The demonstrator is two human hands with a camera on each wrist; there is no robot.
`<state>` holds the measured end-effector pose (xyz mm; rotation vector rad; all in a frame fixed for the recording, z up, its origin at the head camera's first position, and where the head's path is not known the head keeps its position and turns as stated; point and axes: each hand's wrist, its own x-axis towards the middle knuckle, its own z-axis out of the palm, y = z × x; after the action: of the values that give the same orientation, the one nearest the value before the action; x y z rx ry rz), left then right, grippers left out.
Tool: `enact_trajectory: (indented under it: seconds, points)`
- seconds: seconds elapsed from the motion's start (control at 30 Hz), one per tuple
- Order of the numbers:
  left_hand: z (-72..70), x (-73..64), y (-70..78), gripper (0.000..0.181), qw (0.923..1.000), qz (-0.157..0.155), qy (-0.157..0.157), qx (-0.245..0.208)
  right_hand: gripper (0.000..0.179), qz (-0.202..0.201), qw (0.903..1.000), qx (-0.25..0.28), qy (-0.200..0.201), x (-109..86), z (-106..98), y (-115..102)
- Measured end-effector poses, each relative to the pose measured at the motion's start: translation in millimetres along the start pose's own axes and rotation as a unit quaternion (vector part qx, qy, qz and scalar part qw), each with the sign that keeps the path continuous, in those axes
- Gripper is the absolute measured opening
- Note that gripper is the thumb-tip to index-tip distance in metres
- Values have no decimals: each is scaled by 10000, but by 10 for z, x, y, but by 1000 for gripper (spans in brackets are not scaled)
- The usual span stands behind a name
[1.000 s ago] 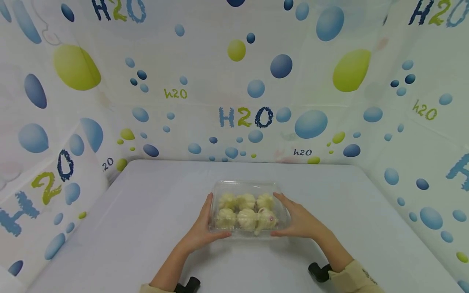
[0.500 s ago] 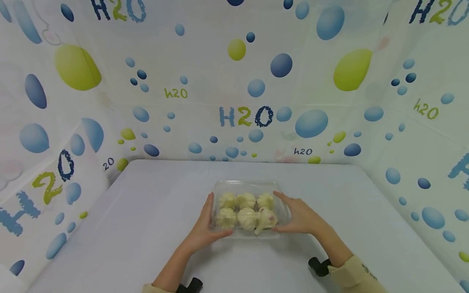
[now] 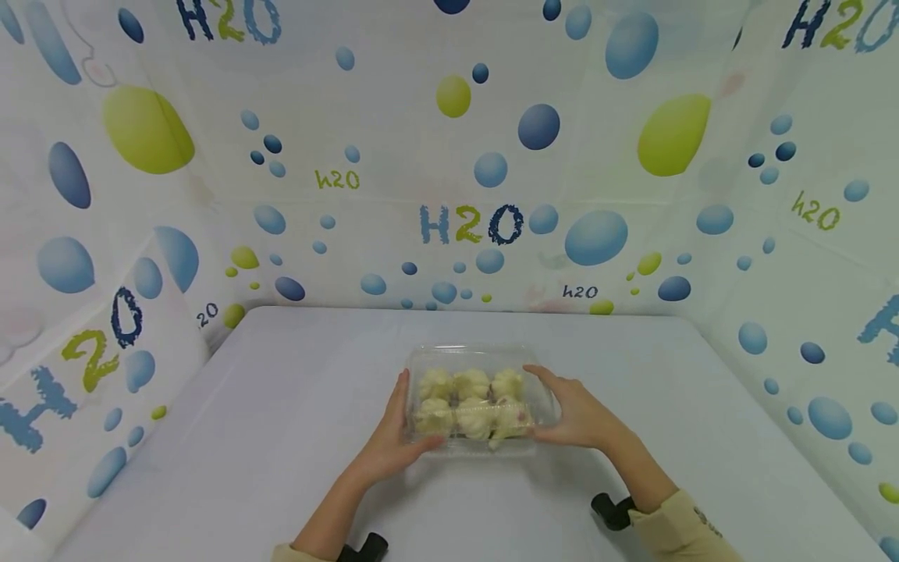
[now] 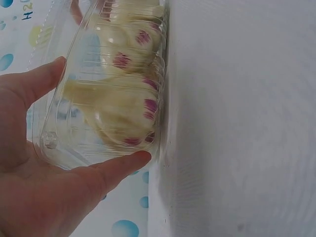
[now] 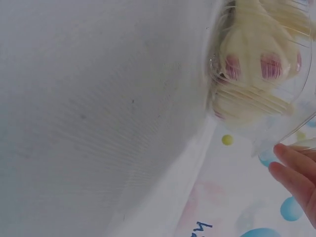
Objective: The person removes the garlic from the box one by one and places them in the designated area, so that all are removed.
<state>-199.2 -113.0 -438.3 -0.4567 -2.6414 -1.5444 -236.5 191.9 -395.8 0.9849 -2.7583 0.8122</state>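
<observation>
A clear plastic clamshell box [image 3: 467,356] sits on the white table, holding two rows of cream garlic bulbs [image 3: 474,420]. Purple streaks mark the bulbs [image 4: 121,108] in the left wrist view. My left hand [image 3: 396,439] grips the box's left end, thumb along the near side and fingers up the end wall. At the right end my right hand [image 3: 577,415] holds the box between its thumb at the near corner and its forefinger at the far one. In the right wrist view, fingertips [image 5: 292,168] lie right at the box edge; the thumb is out of sight there.
A white cloth covers the table [image 3: 281,390]. Behind and beside it hangs a white sheet [image 3: 393,140] printed with blue and green bubbles. Black wrist mounts [image 3: 612,511] stick out below both wrists, by the beige sleeves [image 3: 681,531].
The right thumb has shifted slightly up and to the right along the near corner. The glare band on the box's near part has moved a little upward. The left hand stays almost still.
</observation>
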Motion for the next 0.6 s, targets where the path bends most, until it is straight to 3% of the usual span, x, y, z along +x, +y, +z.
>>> enact_trajectory:
  seconds: [0.2, 0.37, 0.6]
  points:
    - [10, -4, 0, 102, 9997, 143, 50, -189, 74, -274, 9990, 222, 289, -19, 0, 39]
    - [27, -3, 7, 95, 9991, 280, 88, -290, 68, -204, 9979, 265, 550, -15, -8, 63]
    - [8, -18, 13, 96, 9985, 155, 43, -516, 64, -404, 9969, 163, 653, 41, -36, 59]
